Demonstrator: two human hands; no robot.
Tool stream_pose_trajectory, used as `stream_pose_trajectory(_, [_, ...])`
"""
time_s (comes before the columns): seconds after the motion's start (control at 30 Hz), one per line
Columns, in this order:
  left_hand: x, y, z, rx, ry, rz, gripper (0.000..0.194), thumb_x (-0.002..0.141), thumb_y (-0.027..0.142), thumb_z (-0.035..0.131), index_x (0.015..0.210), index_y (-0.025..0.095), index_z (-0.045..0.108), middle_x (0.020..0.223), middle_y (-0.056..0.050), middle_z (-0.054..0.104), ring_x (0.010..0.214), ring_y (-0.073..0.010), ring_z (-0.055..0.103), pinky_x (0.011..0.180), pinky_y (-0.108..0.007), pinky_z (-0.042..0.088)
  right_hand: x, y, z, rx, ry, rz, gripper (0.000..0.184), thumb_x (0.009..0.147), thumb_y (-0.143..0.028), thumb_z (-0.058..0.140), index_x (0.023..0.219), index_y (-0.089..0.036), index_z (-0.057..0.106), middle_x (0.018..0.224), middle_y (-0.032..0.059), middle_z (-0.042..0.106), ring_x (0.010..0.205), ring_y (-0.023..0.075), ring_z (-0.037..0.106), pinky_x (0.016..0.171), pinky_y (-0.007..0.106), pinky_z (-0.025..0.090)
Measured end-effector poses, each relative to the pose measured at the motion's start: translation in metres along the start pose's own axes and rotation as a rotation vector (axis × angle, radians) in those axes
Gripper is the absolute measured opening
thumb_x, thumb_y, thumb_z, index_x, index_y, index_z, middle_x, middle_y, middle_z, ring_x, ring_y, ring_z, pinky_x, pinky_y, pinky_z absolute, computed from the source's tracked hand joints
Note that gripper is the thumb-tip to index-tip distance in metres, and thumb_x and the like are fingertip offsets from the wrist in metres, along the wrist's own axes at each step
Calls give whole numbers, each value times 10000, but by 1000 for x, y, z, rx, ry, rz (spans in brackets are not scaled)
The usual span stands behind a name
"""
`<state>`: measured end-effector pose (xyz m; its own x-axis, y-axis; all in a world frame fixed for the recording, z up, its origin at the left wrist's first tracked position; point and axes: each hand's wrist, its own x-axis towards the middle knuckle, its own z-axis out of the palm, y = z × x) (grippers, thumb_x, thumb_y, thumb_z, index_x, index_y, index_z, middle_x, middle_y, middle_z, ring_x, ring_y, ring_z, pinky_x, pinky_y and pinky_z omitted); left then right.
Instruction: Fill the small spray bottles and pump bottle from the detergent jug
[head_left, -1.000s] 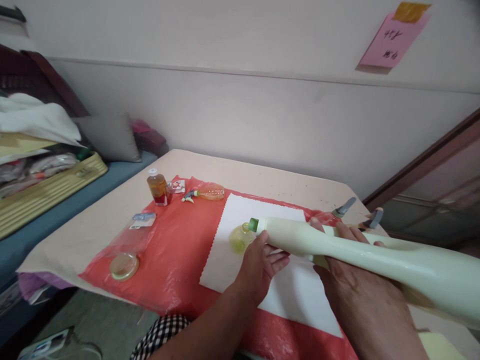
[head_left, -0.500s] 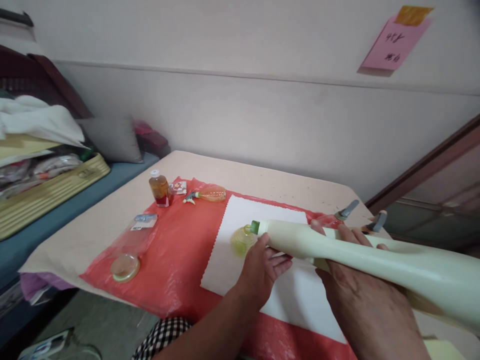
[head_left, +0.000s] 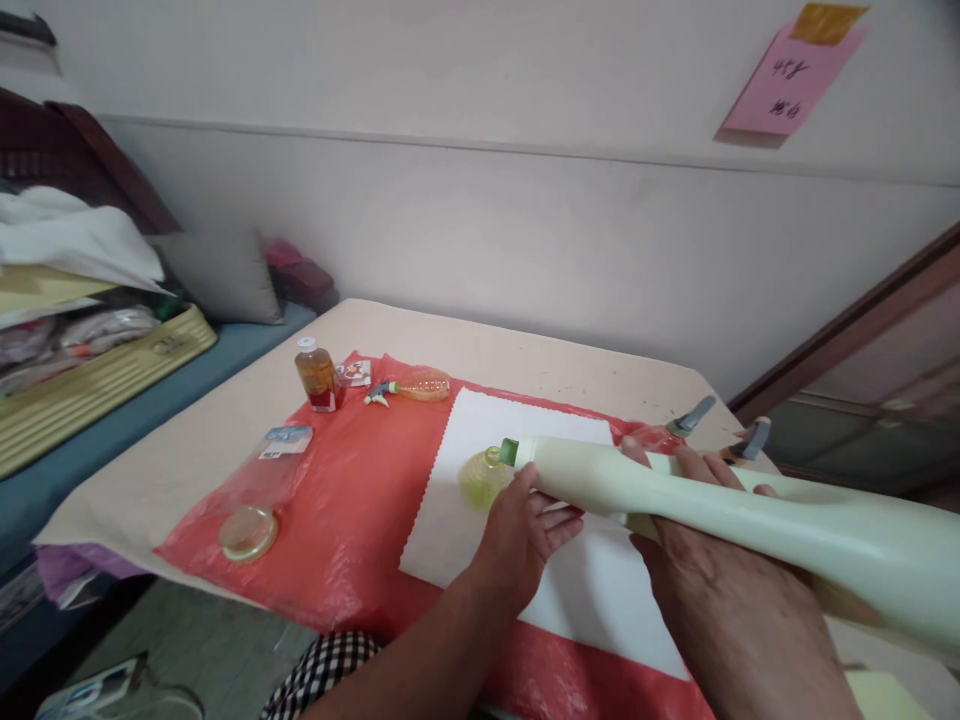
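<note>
A large pale green detergent jug [head_left: 592, 470] lies tilted nearly level across the right side, its green spout [head_left: 508, 452] pointing left. My right hand [head_left: 720, 550] wraps round the jug's handle. Under the neck is my left hand [head_left: 521, 525], its thumb against the side and its fingers beneath. Just below and left of the spout stands a small see-through bottle [head_left: 482, 483] with yellow-green liquid in its lower part. Spout and bottle mouth meet or nearly meet; I cannot tell which. The bottle stands on a white scallop-edged sheet [head_left: 442, 545].
Red plastic [head_left: 345, 520] covers much of the table. On the left are an amber bottle [head_left: 318, 375], an orange spray bottle [head_left: 422, 384], a clear plastic bag [head_left: 277, 470] and a round lid-like dish [head_left: 248, 533]. Grey spray heads [head_left: 691, 416] lie behind the jug. A pink note [head_left: 787, 85] hangs on the wall.
Both hands keep the same hold on the jug, which stays almost still over the small bottle. The view shifts slightly.
</note>
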<state>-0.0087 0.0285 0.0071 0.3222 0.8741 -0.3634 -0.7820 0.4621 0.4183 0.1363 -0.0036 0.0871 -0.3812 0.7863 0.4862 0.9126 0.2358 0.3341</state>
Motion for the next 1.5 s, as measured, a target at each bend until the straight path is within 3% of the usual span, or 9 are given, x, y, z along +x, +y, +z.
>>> stream_pose_trajectory(0.53, [1,-1,-1,-4,-11,1,609,886,517,560,1324,96,533,1191,-192,646,1044,-299,662,1017,-431,452,-3,2,3,7,0,-19,750,935,-186,426,1568,-227,27,1425,244,413,1332,445,412,1017,639,375])
stream_pose_trajectory(0.7, [0,0,0,-9,2,-2,618,878,520,571,1325,94,534,1193,-197,646,1041,-297,661,1008,-426,460,-4,1,2,44,10,10,719,952,-190,408,1573,-268,53,1426,214,439,1338,426,422,1020,652,371])
stream_pose_trajectory(0.93, [0,0,0,1,-23,-2,608,894,517,547,1333,96,531,1263,-198,625,1056,-293,659,1007,-419,459,-5,3,3,41,56,-18,636,934,-198,457,1542,-183,272,1408,241,460,1311,457,443,1009,654,381])
stream_pose_trajectory(1.23, [1,-1,-1,-8,-28,2,618,873,528,577,1312,95,546,1245,-203,633,1079,-304,651,1015,-423,462,-5,5,5,-2,69,-17,677,931,-187,411,1562,-251,173,1311,201,536,1275,425,485,1004,622,388])
stream_pose_trajectory(1.5, [1,-2,0,-11,-22,3,598,890,514,557,1321,100,539,1224,-193,648,1041,-290,667,999,-421,476,-7,8,16,15,133,-13,660,923,-206,394,1552,-295,213,1290,160,554,1286,410,469,1008,619,374])
